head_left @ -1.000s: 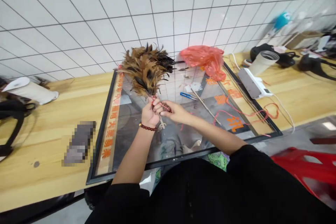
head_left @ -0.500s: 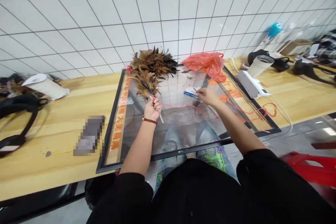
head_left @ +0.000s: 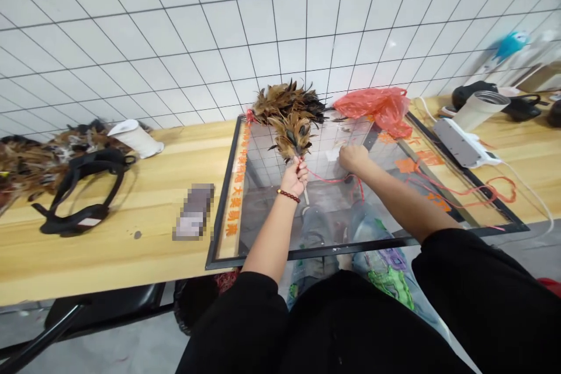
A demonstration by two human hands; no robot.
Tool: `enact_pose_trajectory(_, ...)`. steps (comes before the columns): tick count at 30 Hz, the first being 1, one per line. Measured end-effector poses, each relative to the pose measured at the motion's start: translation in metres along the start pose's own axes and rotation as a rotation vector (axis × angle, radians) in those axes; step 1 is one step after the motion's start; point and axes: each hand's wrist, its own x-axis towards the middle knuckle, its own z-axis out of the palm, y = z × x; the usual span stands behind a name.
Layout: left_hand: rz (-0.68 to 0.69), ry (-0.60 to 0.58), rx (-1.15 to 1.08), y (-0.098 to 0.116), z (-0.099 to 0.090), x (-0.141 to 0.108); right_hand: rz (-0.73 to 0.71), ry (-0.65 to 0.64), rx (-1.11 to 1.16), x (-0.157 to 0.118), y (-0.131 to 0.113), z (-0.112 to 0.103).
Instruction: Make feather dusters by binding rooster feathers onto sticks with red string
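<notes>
My left hand (head_left: pixel 296 176) is closed round the bound base of a small feather duster (head_left: pixel 293 135). Its brown and black feathers point away from me, and a thin pale stick sticks out below the fist. Pink string (head_left: pixel 329 179) runs from the binding to the right across the glass. My right hand (head_left: pixel 354 159) is a closed fist just above the glass, right of the feathers; whatever is in it is hidden. Behind the duster lies a larger bundle of brown and black feathers (head_left: pixel 284 102) with a red tie at its left end.
A black-framed glass panel (head_left: pixel 263 222) with orange lettering lies under my hands. Around it are a red plastic bag (head_left: pixel 377 106), a power strip (head_left: pixel 464 143), a pale cup (head_left: pixel 484 110), a blurred-out phone-like object (head_left: pixel 194 213), a black headset (head_left: pixel 83 193) and a white roll (head_left: pixel 135 137).
My view has swung left. My right hand has closed into a fist and come nearer the left hand. The blue cutter beside it no longer shows. My left hand keeps its hold.
</notes>
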Motion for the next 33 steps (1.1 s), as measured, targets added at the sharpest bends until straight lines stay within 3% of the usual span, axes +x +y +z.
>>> enact_pose_trajectory(3,0.012,-0.009,-0.006,0.0,0.0,-0.001,0.046,0.282,0.052,-0.009,0.003,-0.002)
enact_pose_trajectory(6,0.006,-0.018,-0.01,0.001,0.002,-0.002,0.122,0.511,0.386,-0.012,0.008,0.003)
enact_pose_trajectory(11,0.002,0.001,0.005,0.0,0.004,-0.003,0.18,0.575,1.328,-0.002,0.009,0.028)
enact_pose_trajectory(14,0.006,0.02,0.017,0.0,0.005,-0.004,0.163,0.577,1.646,0.007,0.004,0.043)
enact_pose_trajectory(23,0.004,0.018,0.03,0.0,0.008,-0.007,0.068,0.422,1.822,0.017,0.0,0.055)
enact_pose_trajectory(33,0.002,0.003,0.064,0.002,0.005,0.0,0.031,0.448,1.85,0.019,0.0,0.055)
